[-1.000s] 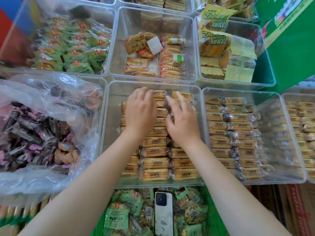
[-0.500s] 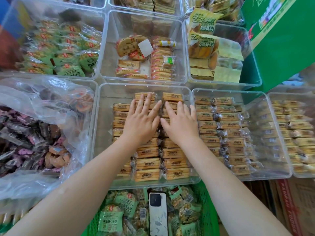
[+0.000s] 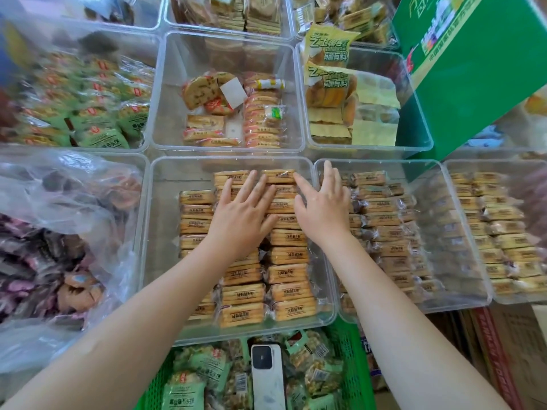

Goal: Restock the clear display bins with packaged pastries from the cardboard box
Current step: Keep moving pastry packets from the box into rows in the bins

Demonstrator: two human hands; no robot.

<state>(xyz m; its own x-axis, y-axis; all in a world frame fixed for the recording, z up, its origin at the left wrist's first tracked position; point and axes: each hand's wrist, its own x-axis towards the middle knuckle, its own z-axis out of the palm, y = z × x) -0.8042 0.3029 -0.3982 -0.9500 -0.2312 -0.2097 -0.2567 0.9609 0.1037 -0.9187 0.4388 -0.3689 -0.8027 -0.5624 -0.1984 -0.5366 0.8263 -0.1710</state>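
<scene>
Pastries (image 3: pixel 285 255), individually wrapped in clear film, are stacked in rows inside the centre clear bin (image 3: pixel 165 315). Each pack is a tan oblong with a dark printed label; long axes run left-right across the bin, rows run front to back. Three columns are seen: the left one is shorter and sits lower, the middle and right ones reach nearly to the far wall. Film edges look crinkly and slippery, so packs are judged likely to slide if pushed sideways.

Left hand (image 3: pixel 241 216) is laid flat on the middle column, fingers straight and spread, nothing held. Right hand (image 3: pixel 321 208) is also flat with fingers splayed, resting at the right column's outer edge beside the bin's right wall, nothing gripped. Both are placed over the far half of the stack; the near packs lie below the wrists, towards the person.

Step is judged to be levelling or squaring the rows. Any further tidying of the far row is nearer the left hand's fingertips.

Neighbouring bin on the right (image 3: pixel 438 303) is filled with similar packs. A phone (image 3: pixel 268 377) is seen on snack bags in a green basket (image 3: pixel 353 365) below. Cardboard box is not clearly identified.
</scene>
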